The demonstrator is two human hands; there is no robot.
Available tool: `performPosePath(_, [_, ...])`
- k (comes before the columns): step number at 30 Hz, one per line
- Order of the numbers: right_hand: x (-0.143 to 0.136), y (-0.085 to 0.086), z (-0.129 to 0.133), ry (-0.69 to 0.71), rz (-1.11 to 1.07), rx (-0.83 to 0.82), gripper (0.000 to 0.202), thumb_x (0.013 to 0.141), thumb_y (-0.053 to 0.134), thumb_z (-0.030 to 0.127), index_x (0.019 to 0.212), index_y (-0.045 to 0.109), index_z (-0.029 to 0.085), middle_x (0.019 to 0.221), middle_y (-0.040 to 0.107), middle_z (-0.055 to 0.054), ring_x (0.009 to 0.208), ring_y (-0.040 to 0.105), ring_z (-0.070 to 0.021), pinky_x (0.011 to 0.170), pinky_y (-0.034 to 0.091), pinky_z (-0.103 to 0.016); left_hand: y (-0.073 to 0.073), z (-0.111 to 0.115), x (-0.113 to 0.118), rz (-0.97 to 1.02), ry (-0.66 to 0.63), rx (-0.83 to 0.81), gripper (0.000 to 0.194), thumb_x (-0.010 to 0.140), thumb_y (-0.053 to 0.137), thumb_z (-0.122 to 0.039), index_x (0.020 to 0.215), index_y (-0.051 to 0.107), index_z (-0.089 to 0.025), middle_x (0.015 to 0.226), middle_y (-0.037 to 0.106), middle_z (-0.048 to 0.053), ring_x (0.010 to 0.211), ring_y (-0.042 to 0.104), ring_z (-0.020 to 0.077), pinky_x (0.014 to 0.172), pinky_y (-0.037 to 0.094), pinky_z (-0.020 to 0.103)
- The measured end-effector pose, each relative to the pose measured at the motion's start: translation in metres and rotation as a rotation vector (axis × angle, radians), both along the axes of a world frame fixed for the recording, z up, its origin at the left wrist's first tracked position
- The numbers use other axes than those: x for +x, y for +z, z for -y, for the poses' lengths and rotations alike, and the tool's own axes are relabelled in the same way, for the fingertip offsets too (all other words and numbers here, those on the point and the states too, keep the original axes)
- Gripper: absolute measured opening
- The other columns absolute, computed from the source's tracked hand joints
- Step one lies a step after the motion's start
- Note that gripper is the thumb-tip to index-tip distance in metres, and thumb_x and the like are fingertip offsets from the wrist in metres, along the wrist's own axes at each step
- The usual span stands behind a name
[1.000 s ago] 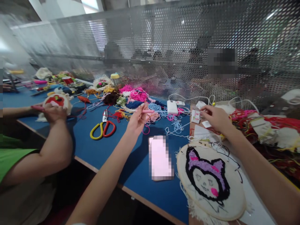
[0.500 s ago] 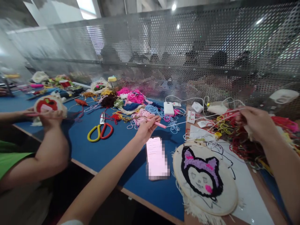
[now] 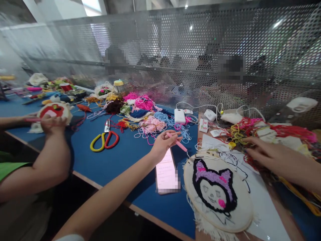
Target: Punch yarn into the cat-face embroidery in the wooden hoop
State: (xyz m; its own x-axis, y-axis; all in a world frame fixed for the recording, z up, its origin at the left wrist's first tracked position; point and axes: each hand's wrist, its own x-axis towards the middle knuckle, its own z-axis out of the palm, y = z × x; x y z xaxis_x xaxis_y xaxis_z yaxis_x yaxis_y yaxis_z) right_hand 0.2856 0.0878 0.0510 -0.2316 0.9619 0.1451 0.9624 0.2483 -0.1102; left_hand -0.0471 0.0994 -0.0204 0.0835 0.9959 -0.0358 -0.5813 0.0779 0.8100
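Note:
My left hand is closed round a pink punch needle, held above the top of a lit phone. Light yarn trails from the tool's lower end toward an embroidery hoop. Purple, black and pink yarn fills part of the cartoon face on its cream cloth, and other outlines are only drawn. My right hand hovers by a tangle of red and olive yarn. Its fingers are stretched out and apart, with nothing visible in them.
Scissors with yellow and red handles lie left of the phone. Behind them are heaped yarns and a white power bank. At left, another person's hand works at a small hoop. A perforated metal screen borders the table.
My right hand has let go of the white yarn, which was stretched taut, and has come down and left. My left hand has shifted slightly right and lower with the punch needle.

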Motion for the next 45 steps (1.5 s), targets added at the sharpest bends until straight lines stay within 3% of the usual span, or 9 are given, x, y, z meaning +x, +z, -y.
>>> performPosePath(1, [-0.023,-0.003,0.010,0.036,-0.038,-0.118,0.040,0.084,0.042,0.048,0.114,0.058,0.027,0.069,0.070,-0.008,0.063,0.065,-0.0260,0.057,0.045,-0.036,0.000,0.002,0.001,-0.012,-0.009,0.010,0.020,0.074,0.069,-0.011,0.089,0.057,-0.013,0.102,0.069,0.012,0.084,0.069,0.0199,0.082,0.050,0.033])
performPosePath(3, [-0.071,-0.007,0.024,0.161,-0.117,-0.246,0.048,0.089,0.032,0.052,0.121,0.051,0.023,0.088,0.070,-0.009,0.075,0.065,-0.0256,0.065,0.046,-0.037,0.001,0.004,0.002,-0.050,-0.034,0.041,0.022,0.073,0.070,-0.012,0.090,0.057,-0.013,0.102,0.069,0.011,0.084,0.069,0.0199,0.082,0.050,0.034])
performPosePath(6, [-0.128,-0.014,0.030,0.291,-0.207,-0.213,0.050,0.088,0.036,0.055,0.121,0.050,0.020,0.117,0.062,-0.011,0.091,0.063,-0.0261,0.075,0.044,-0.036,0.005,0.007,0.001,-0.138,-0.066,0.111,0.024,0.072,0.071,-0.014,0.092,0.057,-0.014,0.102,0.069,0.010,0.085,0.069,0.0201,0.081,0.051,0.034])
performPosePath(11, [-0.162,-0.027,0.016,0.394,-0.326,-0.281,0.038,0.094,0.028,0.047,0.080,0.052,0.021,0.072,0.065,-0.002,0.063,0.060,-0.0175,0.054,0.036,-0.027,0.008,0.008,-0.004,-0.181,-0.048,0.186,0.028,0.070,0.072,-0.014,0.092,0.056,-0.015,0.100,0.070,0.009,0.086,0.068,0.0206,0.081,0.050,0.035])
performPosePath(15, [-0.158,-0.033,0.009,0.403,-0.318,-0.306,0.032,0.096,0.025,0.040,0.079,0.045,0.021,0.065,0.062,-0.001,0.058,0.058,-0.0163,0.053,0.033,-0.026,0.007,0.007,-0.005,-0.168,-0.107,0.176,0.030,0.069,0.072,-0.013,0.094,0.057,-0.016,0.102,0.070,0.010,0.090,0.067,0.0211,0.085,0.049,0.037])
performPosePath(19, [-0.142,-0.025,-0.003,0.345,-0.194,-0.277,0.028,0.096,0.025,0.038,0.089,0.046,0.021,0.066,0.060,-0.002,0.059,0.057,-0.0191,0.052,0.031,-0.027,0.009,0.007,-0.006,-0.203,-0.160,0.169,0.026,0.072,0.070,-0.016,0.094,0.058,-0.016,0.099,0.069,0.009,0.093,0.066,0.0211,0.079,0.052,0.033])
performPosePath(24, [-0.110,-0.005,-0.019,0.329,-0.117,-0.220,0.025,0.094,0.029,0.037,0.093,0.050,0.023,0.068,0.060,-0.001,0.060,0.056,-0.0184,0.056,0.032,-0.027,0.012,0.007,-0.009,-0.330,-0.181,0.105,0.016,0.079,0.064,-0.027,0.089,0.061,-0.015,0.096,0.069,0.010,0.082,0.067,0.0191,0.071,0.053,0.030])
performPosePath(34, [-0.069,0.012,-0.030,0.356,-0.132,-0.184,0.026,0.093,0.030,0.040,0.089,0.051,0.024,0.071,0.060,-0.002,0.062,0.055,-0.0175,0.058,0.035,-0.028,0.007,0.004,-0.010,-0.547,-0.218,0.033,0.028,0.086,0.051,-0.043,0.083,0.059,-0.016,0.065,0.068,0.004,0.049,0.061,0.0100,0.041,0.039,0.017])
performPosePath(45, [-0.046,0.033,-0.030,0.265,-0.140,-0.135,0.031,0.093,0.029,0.046,0.095,0.051,0.024,0.082,0.063,-0.006,0.074,0.058,-0.0229,0.067,0.040,-0.035,0.007,0.004,-0.010,-0.592,-0.249,0.011,0.030,0.087,0.049,-0.045,0.084,0.057,-0.016,0.059,0.065,0.001,0.043,0.058,0.0084,0.036,0.036,0.016])
